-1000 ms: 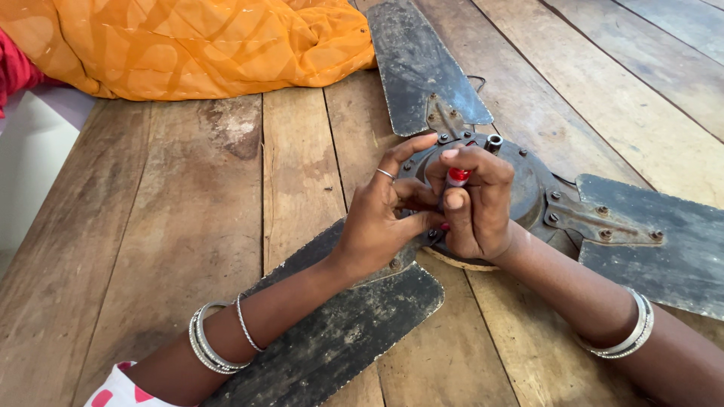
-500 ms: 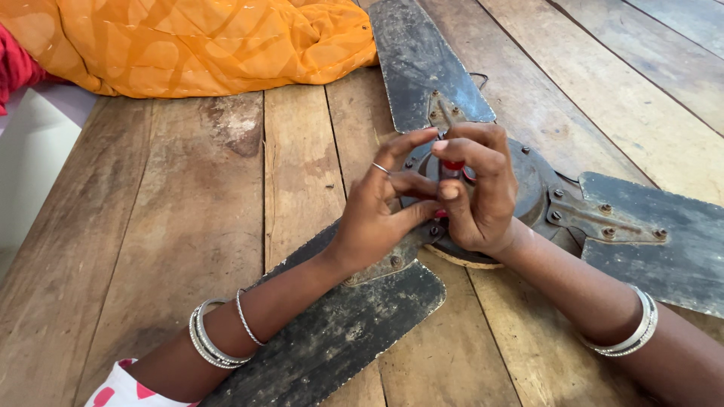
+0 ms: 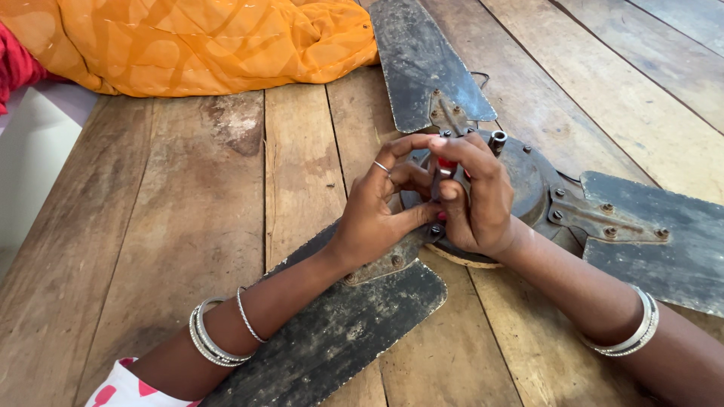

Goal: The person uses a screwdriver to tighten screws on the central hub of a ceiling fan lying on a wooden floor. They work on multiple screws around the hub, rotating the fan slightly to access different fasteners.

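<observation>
On a worn brown plank table (image 3: 181,226) that fills almost the whole view lies one dusty black ceiling fan: three flat, grimy metal blades, one reaching away toward the top (image 3: 418,64), one stretching off to the right edge (image 3: 664,245) and one pointing toward the person (image 3: 339,339), all bolted by rusty brackets to one round dark motor housing (image 3: 528,181) at the middle. One crumpled orange cloth (image 3: 188,41) is heaped at the far left end of the table, with a strip of red fabric (image 3: 11,64) just beside it at the picture's edge. A pale floor (image 3: 34,158) shows past the table's left side. Two forearms come in from below, each ringed with silver bangles, and a white sleeve with red spots (image 3: 128,388) shows at the bottom. The left hand (image 3: 377,211), with one ring on a finger, is curled with its fingertips pressed in against the right hand over the housing. The right hand (image 3: 475,200) is closed around a small red-handled tool (image 3: 445,167), mostly hidden by the fingers, held upright on the housing's near-left part, just beside a short metal shaft stub (image 3: 498,139).
</observation>
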